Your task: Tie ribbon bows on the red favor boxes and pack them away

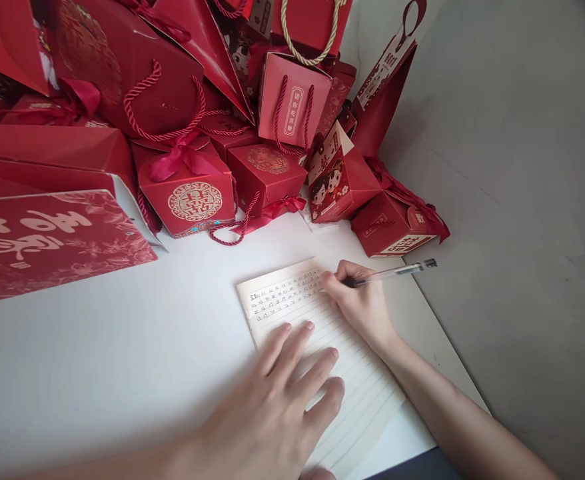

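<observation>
A lined notebook (357, 380) lies at a slant on the white table, with several rows of small handwritten numbers across its upper part. My right hand (365, 300) is closed around a clear-barrelled pen (402, 270) at the right end of those rows. The pen's back end points to the upper right, and its tip is hidden behind my fingers. Flat on the page below the writing rests my left hand (282, 393), its fingers spread and holding nothing.
Red gift boxes and bags with cords and ribbons are piled along the back of the table (122, 360). A large red bag (62, 233) lies at the left. One small red box (392, 223) sits beyond my right hand, near the grey wall (522, 200).
</observation>
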A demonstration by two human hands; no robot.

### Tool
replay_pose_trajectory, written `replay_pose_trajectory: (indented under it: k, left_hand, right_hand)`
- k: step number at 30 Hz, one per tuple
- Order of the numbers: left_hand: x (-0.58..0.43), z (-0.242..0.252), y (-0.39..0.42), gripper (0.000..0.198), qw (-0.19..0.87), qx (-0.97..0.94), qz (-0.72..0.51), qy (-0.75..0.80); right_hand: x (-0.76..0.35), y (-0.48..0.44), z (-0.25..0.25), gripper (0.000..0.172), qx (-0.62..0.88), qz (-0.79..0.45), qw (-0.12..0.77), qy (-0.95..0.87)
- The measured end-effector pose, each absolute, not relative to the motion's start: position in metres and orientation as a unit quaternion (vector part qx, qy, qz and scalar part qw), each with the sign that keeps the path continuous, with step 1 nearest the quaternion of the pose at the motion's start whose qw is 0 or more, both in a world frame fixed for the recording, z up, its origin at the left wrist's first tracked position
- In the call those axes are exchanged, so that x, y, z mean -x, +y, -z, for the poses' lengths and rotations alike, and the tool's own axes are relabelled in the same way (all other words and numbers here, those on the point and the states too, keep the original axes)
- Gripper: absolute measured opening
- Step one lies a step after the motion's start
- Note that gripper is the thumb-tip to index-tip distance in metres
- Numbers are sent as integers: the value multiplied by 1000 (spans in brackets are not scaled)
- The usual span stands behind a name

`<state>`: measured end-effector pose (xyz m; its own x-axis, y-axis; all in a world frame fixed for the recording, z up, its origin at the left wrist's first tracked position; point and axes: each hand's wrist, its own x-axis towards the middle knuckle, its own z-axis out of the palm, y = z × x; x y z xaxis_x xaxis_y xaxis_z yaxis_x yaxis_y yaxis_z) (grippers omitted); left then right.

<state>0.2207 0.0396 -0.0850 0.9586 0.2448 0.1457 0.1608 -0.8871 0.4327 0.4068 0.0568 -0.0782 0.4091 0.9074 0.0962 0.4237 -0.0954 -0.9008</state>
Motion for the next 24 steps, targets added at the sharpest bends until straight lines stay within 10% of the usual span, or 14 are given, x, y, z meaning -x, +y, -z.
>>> replay_pose_trajectory:
  k: [4, 10, 16, 24]
  left_hand:
    - [-221, 84, 42, 56, 219, -964, -111, 105]
    - [-218, 85, 47, 44, 180, -965, -139, 127]
    - [-219, 85, 52, 17, 199, -926, -269, 172]
    - [-198, 78, 90, 30, 111, -898, -377, 199]
  right_hand:
    - [-419, 59, 81, 34, 657, -253, 565, -430]
    - [-455, 67, 91, 8, 616, -58, 458, -638]
    - [-469, 70, 96, 30, 602, 136, 433, -657]
    - [-479, 70, 62, 41, 689, 308, 469, -458]
